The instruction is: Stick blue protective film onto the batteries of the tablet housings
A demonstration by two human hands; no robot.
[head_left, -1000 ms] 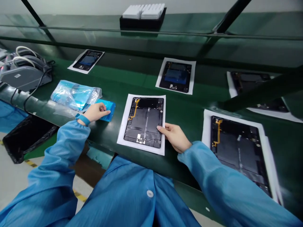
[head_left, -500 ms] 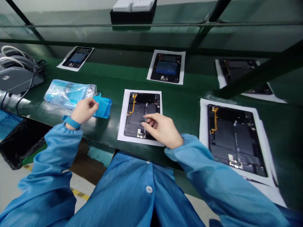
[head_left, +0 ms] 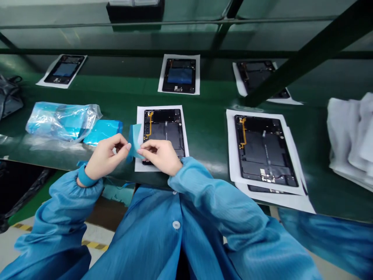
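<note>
A thin blue film sheet point(head_left: 135, 139) is held up between my hands, over the left edge of an opened tablet's white paper. My left hand point(head_left: 106, 155) pinches its left side with thumb and finger. At its lower right corner, my right hand point(head_left: 160, 154) grips it between thumb and fingertips. Under and beside my right hand lies the opened tablet point(head_left: 166, 130), with black insides and an orange flex cable; its lower part is partly covered by the hand. Left of it, a stack of blue film sheets point(head_left: 103, 131) rests against a clear plastic bag point(head_left: 62, 120) of more sheets.
Another opened tablet point(head_left: 265, 149) lies on paper at the right, overlapping a further one. Along the back are more tablets, one point(head_left: 180, 76) bearing a blue film. A green post point(head_left: 303, 58) slants across the right. White sleeves or pouches point(head_left: 352, 136) are piled at the far right.
A blue film sheet is now lifted off the stack and held by both hands. My right hand has come left from above the tablet to the film. The view has shifted right.
</note>
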